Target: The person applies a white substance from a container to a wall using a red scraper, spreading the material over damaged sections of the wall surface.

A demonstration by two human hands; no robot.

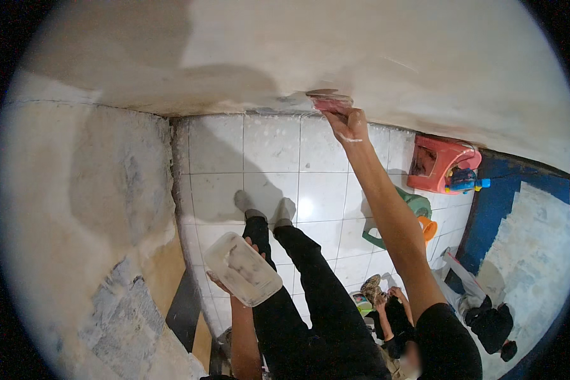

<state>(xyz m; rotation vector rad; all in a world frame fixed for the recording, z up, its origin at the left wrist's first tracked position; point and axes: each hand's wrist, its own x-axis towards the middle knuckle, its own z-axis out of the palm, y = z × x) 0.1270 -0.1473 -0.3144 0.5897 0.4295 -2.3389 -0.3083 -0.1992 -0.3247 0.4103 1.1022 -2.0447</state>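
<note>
Pink tool [332, 103] at upper centre of the frame, flat, its edge apparently against the foot of the wall [424, 57]. Right hand [348, 125] grips it, fingers closed about its near side, arm stretched up from lower right; white smear on the wrist. Damp-looking grey streak [291, 100] on the wall just left of the tool.

Tub [244, 269] at lower left of centre, pale, open, tilted, whitish residue inside. Left hand [220, 283] supports it from beneath, fingertips showing at two sides; palm hidden.

Step in hand, by judgement: working pale paste along the base of the wall. The next move seems to call for a flat edge, even pressure and a level tub; amount of paste on the tool cannot be read.

Farther out: white tiled floor [323, 196] across the middle; rough grey patch [126, 316] on the side wall, lower left. Right of the frame: red container [424, 166] with blue bottle [463, 180], then green container [415, 204] and orange cup [428, 228]. Two other people, lower right, well apart from the tool.
</note>
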